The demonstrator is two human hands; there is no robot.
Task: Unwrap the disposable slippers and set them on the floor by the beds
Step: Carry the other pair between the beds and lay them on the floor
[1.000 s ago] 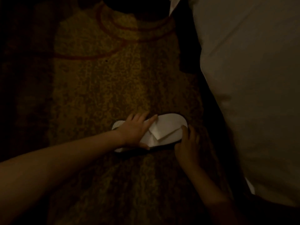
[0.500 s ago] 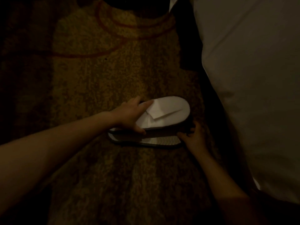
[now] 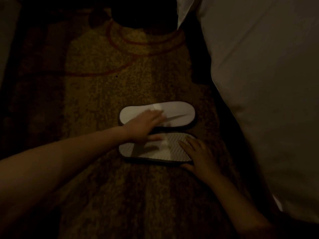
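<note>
Two white disposable slippers lie side by side on the patterned carpet [image 3: 96,94] next to the bed. The far slipper [image 3: 177,112] shows its smooth white top with a folded strap. The near slipper [image 3: 166,150] lies with its ribbed sole facing up. My left hand [image 3: 146,125], blurred, lies flat across the far slipper's middle with fingers stretched out, its thumb over the near slipper. My right hand [image 3: 200,157] holds the right end of the near slipper, fingers on the sole and thumb at its near edge.
The bed [image 3: 259,87] with its white cover fills the right side, close to the slippers' right ends. A dark round shape [image 3: 143,12] sits at the top of the carpet. The room is dim.
The two slippers were stacked together. My left hand lifted the top one and laid it farther away, flat on the carpet. My right hand slid onto the lower slipper's end.
</note>
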